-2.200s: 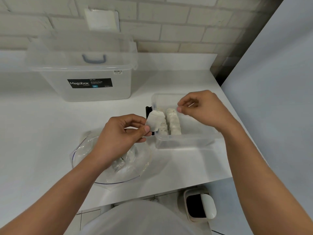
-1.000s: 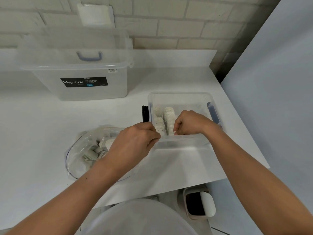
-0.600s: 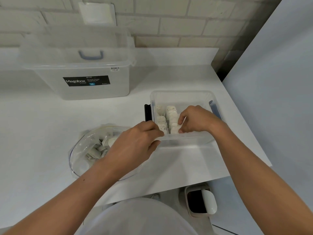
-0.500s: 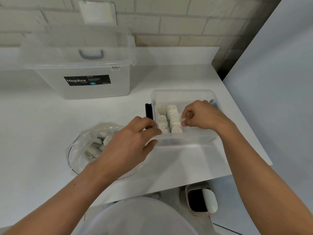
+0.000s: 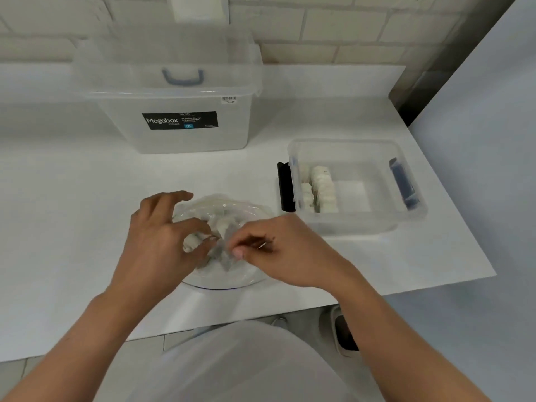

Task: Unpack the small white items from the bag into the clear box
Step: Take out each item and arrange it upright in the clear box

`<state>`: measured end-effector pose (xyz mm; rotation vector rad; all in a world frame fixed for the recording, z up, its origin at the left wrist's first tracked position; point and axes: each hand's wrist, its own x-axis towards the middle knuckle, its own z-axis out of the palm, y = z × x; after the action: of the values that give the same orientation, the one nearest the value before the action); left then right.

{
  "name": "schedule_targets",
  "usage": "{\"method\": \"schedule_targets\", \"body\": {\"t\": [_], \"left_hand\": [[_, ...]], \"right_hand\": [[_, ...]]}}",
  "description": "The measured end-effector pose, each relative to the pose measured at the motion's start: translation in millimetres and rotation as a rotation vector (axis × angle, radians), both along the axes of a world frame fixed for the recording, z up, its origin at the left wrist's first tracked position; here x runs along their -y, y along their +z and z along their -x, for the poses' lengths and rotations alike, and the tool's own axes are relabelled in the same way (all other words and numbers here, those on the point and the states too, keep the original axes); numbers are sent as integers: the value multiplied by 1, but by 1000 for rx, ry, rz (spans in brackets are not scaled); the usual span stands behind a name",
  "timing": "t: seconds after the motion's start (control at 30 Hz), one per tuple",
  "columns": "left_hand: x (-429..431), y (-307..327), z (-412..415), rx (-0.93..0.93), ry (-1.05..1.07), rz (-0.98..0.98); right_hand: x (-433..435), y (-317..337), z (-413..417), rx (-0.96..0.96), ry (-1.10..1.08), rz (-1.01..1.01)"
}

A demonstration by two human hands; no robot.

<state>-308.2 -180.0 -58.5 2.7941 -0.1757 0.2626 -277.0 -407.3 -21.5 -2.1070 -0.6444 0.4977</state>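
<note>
Both hands have withdrawn from the clear box [image 5: 359, 226] and are now positioned over the bag [image 5: 223, 281], which lies on the counter [image 5: 72, 216] to the left of the box, near the front edge.

Left hand [image 5: 162, 242]: fingers spread and slightly bent, resting on the left side of the bag, thumb turned inward toward the contents. Nothing is held.

Right hand [image 5: 284, 253]: fingers curled, thumb and fingertips [image 5: 237, 253] pinched together above the centre of the bag. The pinch appears to close on a fold of the bag film; motion blur prevents confirmation.

Small white items [image 5: 220, 224] remain loose inside the bag between the two hands. More of them stand in two packed rows [image 5: 322, 190] against the left wall of the clear box; the right half of the box floor is bare. A black latch [image 5: 285, 187] hangs on the box's left side and a blue latch [image 5: 403, 184] on its right.

A large storage container [image 5: 179, 137] labelled "Megabox" stands at the back of the counter, well apart from the bag.
</note>
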Motion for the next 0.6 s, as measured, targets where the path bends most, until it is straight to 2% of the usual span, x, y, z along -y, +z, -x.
{"method": "schedule_targets", "body": {"t": [0.1, 0.2, 0.27, 0.4, 0.53, 0.6], "left_hand": [[-3, -9, -1, -187, 72, -61], [-4, -16, -6, -359, 109, -80], [-5, -17, -11, -381, 70, -37], [-8, -11, -23, -310, -10, 47], [-14, -4, -36, -335, -109, 96], [-21, -6, -40, -365, -150, 119]], "right_hand": [[-21, -34, -1, 144, 140, 413], [-31, -51, -6, 237, 59, 642], [-32, -51, -12, 261, -46, 663], [-35, -46, -23, 358, -196, 683], [-41, -46, -23, 454, -249, 667], [-48, -52, -23, 439, -232, 636]]}}
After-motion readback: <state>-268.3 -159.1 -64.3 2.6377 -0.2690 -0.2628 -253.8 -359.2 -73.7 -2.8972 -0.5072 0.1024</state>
